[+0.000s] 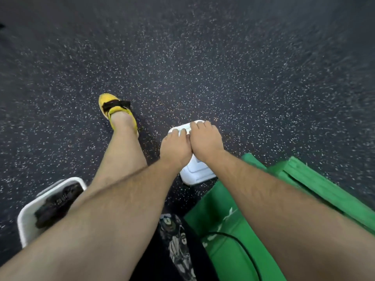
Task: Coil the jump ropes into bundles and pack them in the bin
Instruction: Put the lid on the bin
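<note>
Hands (205, 141) rest on white lid (197, 169), bin (24, 216) leftward.

The bin (26, 216) stands on the floor (203, 57) at the person's near left, with a bundle of jump ropes (56, 203) lying in it, partly hidden behind the left forearm. Ahead and to the right of the bin, what looks to be a lid (197, 171) lies flat on the floor. The left hand (175, 148) and right hand (205, 138) rest on the lid side by side, touching. A shoe (113, 107) is planted left of the lid and beyond the bin. Just right of the lid, nearer the person, sits a wooden platform (223, 199) with a cord (241, 243) trailing across it.
</note>
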{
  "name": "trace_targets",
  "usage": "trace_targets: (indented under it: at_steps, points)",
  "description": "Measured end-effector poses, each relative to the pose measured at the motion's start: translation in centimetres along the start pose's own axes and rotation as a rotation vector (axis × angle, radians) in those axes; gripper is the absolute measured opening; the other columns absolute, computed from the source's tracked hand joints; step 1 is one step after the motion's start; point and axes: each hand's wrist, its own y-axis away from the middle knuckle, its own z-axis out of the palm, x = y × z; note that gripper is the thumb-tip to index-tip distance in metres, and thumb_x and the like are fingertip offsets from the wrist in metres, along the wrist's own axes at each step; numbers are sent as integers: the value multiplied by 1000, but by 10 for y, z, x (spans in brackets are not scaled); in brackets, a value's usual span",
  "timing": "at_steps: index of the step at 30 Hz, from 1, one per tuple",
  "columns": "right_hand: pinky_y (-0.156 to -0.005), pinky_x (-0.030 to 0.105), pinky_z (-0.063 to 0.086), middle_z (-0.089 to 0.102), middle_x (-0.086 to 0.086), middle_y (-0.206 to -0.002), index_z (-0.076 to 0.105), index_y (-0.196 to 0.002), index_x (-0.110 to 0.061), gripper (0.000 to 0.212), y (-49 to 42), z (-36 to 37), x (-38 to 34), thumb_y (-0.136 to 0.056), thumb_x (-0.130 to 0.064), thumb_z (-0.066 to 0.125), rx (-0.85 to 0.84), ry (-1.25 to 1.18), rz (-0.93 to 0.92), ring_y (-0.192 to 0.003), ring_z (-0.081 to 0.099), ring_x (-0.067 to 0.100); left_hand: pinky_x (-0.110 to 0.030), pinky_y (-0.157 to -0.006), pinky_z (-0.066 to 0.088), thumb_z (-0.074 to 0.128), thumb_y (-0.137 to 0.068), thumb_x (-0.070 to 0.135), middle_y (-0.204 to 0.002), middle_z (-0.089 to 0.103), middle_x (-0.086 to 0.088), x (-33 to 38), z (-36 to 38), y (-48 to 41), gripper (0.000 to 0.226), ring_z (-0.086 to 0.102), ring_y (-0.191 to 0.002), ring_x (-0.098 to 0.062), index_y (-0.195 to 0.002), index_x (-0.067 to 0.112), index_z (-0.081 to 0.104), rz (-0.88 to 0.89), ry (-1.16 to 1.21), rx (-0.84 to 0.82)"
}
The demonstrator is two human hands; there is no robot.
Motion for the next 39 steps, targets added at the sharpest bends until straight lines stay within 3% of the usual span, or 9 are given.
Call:
trace_targets:
  at_steps: [5, 8, 12, 17, 21, 25, 31, 35, 39]
  points:
    - [-86, 42, 43, 63, 13, -116, 58, -123, -9, 38, 11, 60, 9, -100, -36, 44, -134, -45, 99, -107, 56, 33, -46, -99, 40, 26, -109, 37, -134, 52, -16, -6, 58, -1, 45, 50, -123, -37, -141, 12, 46, -163, 84, -204]
    - [-98, 43, 37, 51, 14, -133, 41, -138, -11, 47, 6, 88, 18, -102, -39, 37, -336, -41, 182, -121, 47, 32, -47, -109, 34, 24, -108, 45, -154, 32, -19, -8, 86, -7, 55, 38, -136, -36, -157, 19, 26, -268, 99, -378]
    - [-118, 45, 23, 18, 24, -159, 14, -155, -13, 72, 0, 121, 29, -97, -30, 53, -591, -42, 301, -146, 20, 41, -46, -114, 30, 32, -107, 44, -164, 9, -27, -13, 109, -19, 64, 30, -144, -39, -161, 18, 10, -355, 40, -514]
    - [-119, 57, 16, -1, 36, -159, 0, -158, -19, 86, 2, 144, 40, -97, -46, 55, -743, -171, 596, -147, 11, 49, -47, -111, 34, 42, -104, 42, -156, 21, -32, -16, 129, -20, 63, 33, -140, -40, -158, 19, 18, -431, 3, -556]
    - [-109, 56, 33, 23, 28, -149, 8, -156, -17, 89, 2, 148, 43, -92, -48, 62, -646, -247, 606, -135, 27, 40, -45, -107, 37, 53, -100, 37, -146, 34, -23, -11, 124, -24, 63, 34, -134, -37, -155, 21, 25, -487, 197, -452]
    - [-101, 49, 40, 28, 21, -144, -1, -158, -17, 106, 4, 133, 45, -86, -54, 68, -538, -392, 711, -130, 29, 34, -43, -103, 40, 62, -97, 32, -151, 29, -15, -8, 104, -41, 76, 29, -137, -31, -159, 22, 18, -578, 437, -301]
    - [-106, 46, 38, 31, 18, -143, 12, -156, -4, 120, -29, 64, 36, -74, -68, 72, -116, -616, 805, -129, 30, 35, -49, -112, 37, 74, -89, 38, -155, 26, -9, -4, 19, -89, 84, 28, -139, -29, -154, 14, 26, -532, 525, 54]
    - [-108, 46, 38, 33, 17, -142, 21, -152, -4, 116, -59, -12, 19, -72, -71, 72, 72, -671, 703, -128, 32, 33, -48, -110, 35, 75, -87, 41, -151, 33, -8, -17, -77, -100, 67, 33, -136, -31, -139, 13, 43, -426, 485, 281]
    - [-102, 43, 43, 37, 13, -133, 34, -142, -8, 103, -88, -93, -39, -70, -69, 75, 192, -654, 505, -119, 36, 30, -45, -106, 36, 76, -83, 45, -145, 36, -12, -68, -153, -66, 69, 36, -131, -34, -134, 8, 47, -492, 514, 447]
